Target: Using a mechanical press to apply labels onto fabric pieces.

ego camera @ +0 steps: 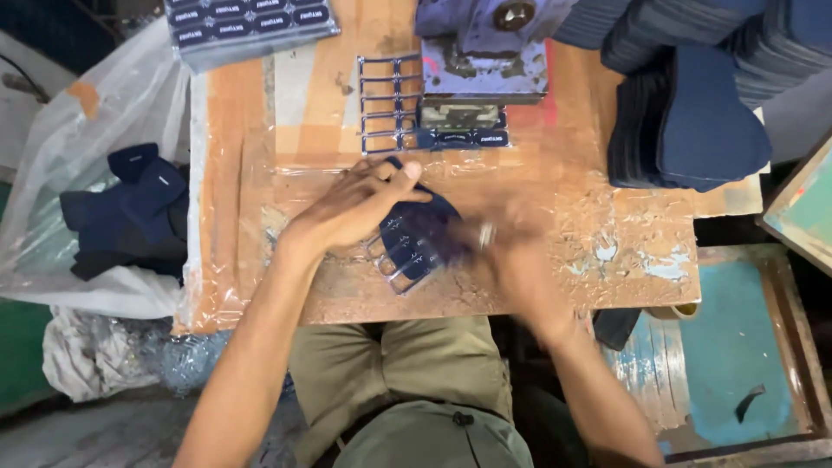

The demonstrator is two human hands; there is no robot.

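Centrally, left hand (360, 208) on navy label strip (416, 238), blurred right hand (511, 251) alongside.

A dark navy curved fabric piece (425, 227) lies flat near the table's front edge, over a clear plastic strip of small navy labels (403, 260).

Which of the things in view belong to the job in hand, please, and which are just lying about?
In hand:
- left hand pressing the dark blue fabric piece
- right hand, blurred, at the same piece
- clear label strip under it

Lying about:
- stacked blue pieces
- press machine
- plastic bag of dark pieces
- label sheet
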